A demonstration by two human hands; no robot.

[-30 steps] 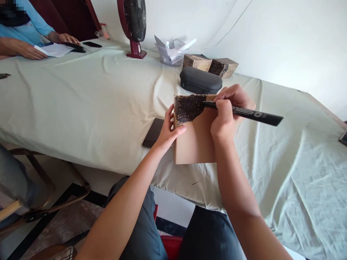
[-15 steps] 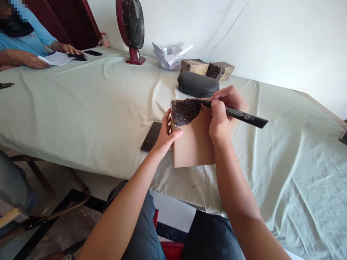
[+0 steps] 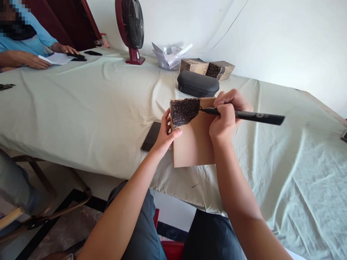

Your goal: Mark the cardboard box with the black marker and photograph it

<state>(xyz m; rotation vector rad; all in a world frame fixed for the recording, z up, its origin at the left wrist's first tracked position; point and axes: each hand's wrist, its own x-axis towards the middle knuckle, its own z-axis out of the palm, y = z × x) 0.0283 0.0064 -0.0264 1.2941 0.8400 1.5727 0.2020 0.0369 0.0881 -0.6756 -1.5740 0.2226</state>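
A brown cardboard box [image 3: 192, 144] lies at the table's near edge, its upper left corner filled with dense black scribble [image 3: 185, 111]. My left hand [image 3: 166, 131] grips the box by its left side, thumb on the top face and fingers around the edge. Between the fingers of my right hand [image 3: 226, 112] is a black marker [image 3: 257, 117], held nearly level. Its tip meets the cardboard at the right border of the scribble. The box's right side is partly hidden behind my right hand and forearm. A dark phone [image 3: 151, 137] lies beside my left hand.
Beyond the box sit a black zip case [image 3: 198, 83] and scribbled cardboard boxes [image 3: 221, 70]. A clear basket of papers [image 3: 169, 59] and a red fan [image 3: 132, 32] stand farther back. At the far left, a person in blue [image 3: 24, 47] holds paper near phones on the cloth-covered table [image 3: 94, 108].
The marker's back end has swung up and to the right, so it lies flatter. My right hand has shifted slightly right; its tip is slightly lower. My left hand has stayed on the box.
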